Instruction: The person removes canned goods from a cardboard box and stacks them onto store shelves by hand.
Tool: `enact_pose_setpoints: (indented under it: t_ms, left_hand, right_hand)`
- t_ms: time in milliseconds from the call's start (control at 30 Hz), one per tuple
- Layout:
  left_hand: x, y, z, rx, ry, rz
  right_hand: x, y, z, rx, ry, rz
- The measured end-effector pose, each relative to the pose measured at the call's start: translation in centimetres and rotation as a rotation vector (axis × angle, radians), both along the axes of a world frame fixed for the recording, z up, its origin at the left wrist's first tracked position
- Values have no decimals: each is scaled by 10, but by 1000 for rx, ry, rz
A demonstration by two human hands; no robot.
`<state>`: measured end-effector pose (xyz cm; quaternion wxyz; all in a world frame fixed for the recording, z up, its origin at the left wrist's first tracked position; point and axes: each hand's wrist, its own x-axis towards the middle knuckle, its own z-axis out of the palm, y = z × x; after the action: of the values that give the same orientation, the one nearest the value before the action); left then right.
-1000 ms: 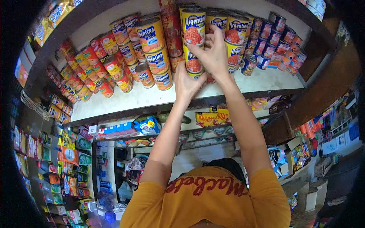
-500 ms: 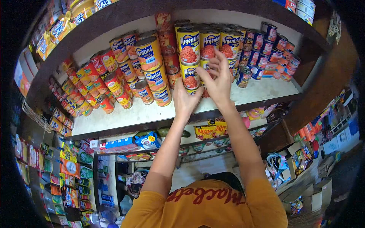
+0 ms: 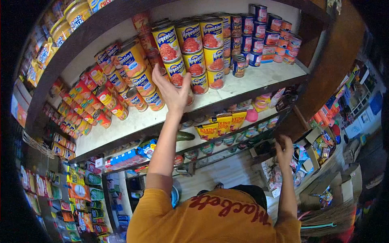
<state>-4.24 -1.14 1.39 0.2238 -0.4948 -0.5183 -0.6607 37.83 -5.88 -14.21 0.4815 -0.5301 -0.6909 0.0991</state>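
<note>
My left hand (image 3: 174, 95) is at the front of a stack of yellow and blue corned beef cans (image 3: 167, 44). Its fingers are spread, with the thumb right of the lower can (image 3: 176, 73) and the fingertips on its left; firm contact is not clear. More corned beef cans (image 3: 194, 64) stand stacked just to the right. Low at the right, away from the shelf, my right hand (image 3: 285, 153) hangs with loosely bent fingers and nothing visible in it. Below it lies an open carton (image 3: 270, 178) of packaged goods.
Meat loaf cans (image 3: 142, 83) stand left of the corned beef. Small blue cans (image 3: 259, 30) and one single can (image 3: 239, 66) are to the right. Baking soda pouches (image 3: 207, 130) sit on the shelf below. A broom (image 3: 324, 216) lies at lower right.
My right hand has left the corned beef cans and dropped down to the right. My left hand has opened around the stack. The view has turned rightward.
</note>
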Motion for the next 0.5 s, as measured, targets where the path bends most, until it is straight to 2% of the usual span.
enact_pose_setpoints:
  t_ms: [67,100,167,233,267,333,367,400,500]
  left_hand:
    - [-1,5,7,22,-66,-40]
    - [-5,9,5,23,-152,-139]
    - [-4,4,0,-117,-209,-85]
    - [-15,15,-28,-194,-201,-72]
    - [-18,15,-35,-229,-194,-62]
    - [-6,0,-29,-319,-223,-62]
    - [1,-5,-26,-362,-239,-65]
    - [4,-5,-28,-344,-195,38]
    - [2,-5,-27,-428,-187,13]
  right_hand:
    - [61,-27,-28,-171,36,-97]
    - [85,-39,-50,-168,120,-178]
    - [139,-74,-79,-266,136,-248]
    - [186,-108,-114,-264,133,-291]
    - [203,-123,-130,-233,123,-322]
    - [228,-149,-140,-395,230,-346]
    - [241,-160,-154,-379,229,-340]
    - [255,-168,-168,-362,226,-336]
    - [273,-183,-184,-437,261,-331]
